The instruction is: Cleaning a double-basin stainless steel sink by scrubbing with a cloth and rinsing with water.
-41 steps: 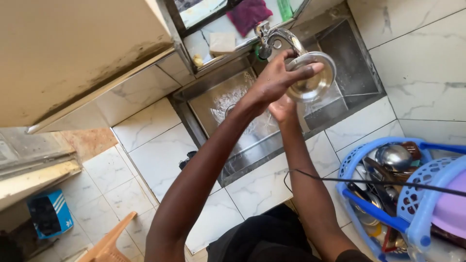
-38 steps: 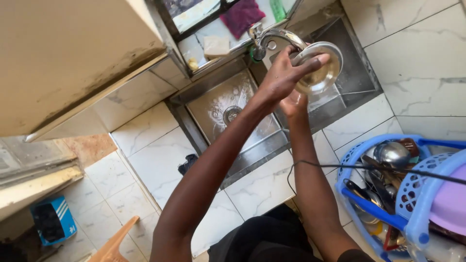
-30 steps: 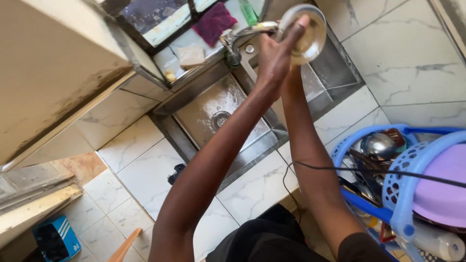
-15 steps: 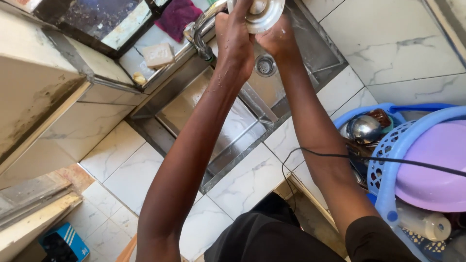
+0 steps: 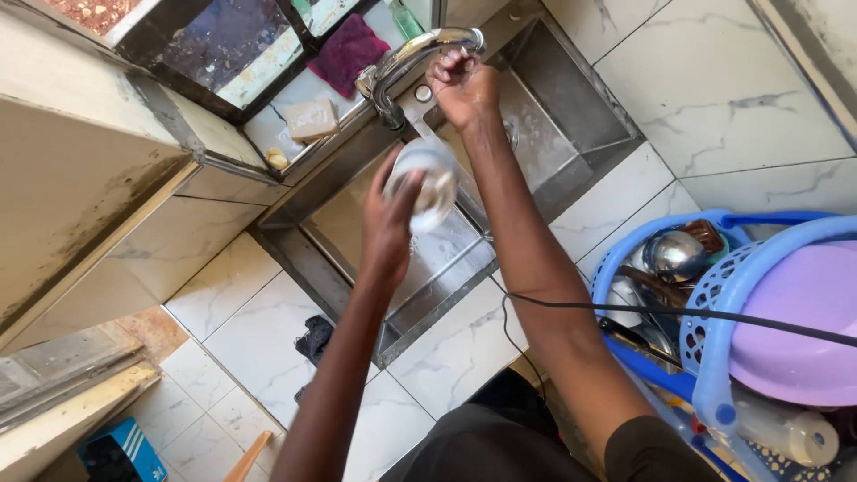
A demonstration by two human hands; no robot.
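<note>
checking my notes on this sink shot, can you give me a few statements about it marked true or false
1. The left hand holds a small shiny bowl over the sink. True.
2. The right hand rests on the blue basket. False: it is up at the end of the tap.
3. A magenta cloth lies on the ledge behind the tap. True.
4. The bar of soap sits inside the sink. False: it lies on the ledge by the window.
5. The basket is to the person's left. False: it is on the right, holding dishes.
</note>
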